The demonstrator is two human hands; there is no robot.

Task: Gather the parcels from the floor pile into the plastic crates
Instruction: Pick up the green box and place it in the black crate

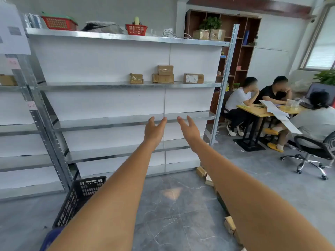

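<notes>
Both hands are stretched out in front at arm's length, empty: the left hand point(154, 131) has its fingers spread and slightly curled with nothing between them, and the right hand point(189, 130) is likewise spread wide, palm turned inward toward its partner, grasping nothing. They hover in front of the metal shelving point(126, 120), not touching it.

Below and to the left of the left forearm sits a black plastic crate point(79, 198) on the floor, its latticed wall showing; what it holds, if anything, cannot be told, since the arm covers most of its opening. Under and just beyond the right forearm lie the parcels point(201, 172), small brown cardboard boxes strewn along the floor near the foot of the shelving's post, with more point(229, 223) peeking out from beneath the arm closer to the body (how large the pile really is stays hidden).

As a judgement, the gathering looks barely begun or between rounds: boxes remain on the floor and neither hand has one. Up above the hands, a few boxes on the shelf point(163, 75) sit well apart from the pile and appear to be no part of this job. What remains is reaching down to the right, picking boxes up and carrying them across to the crate.
</notes>
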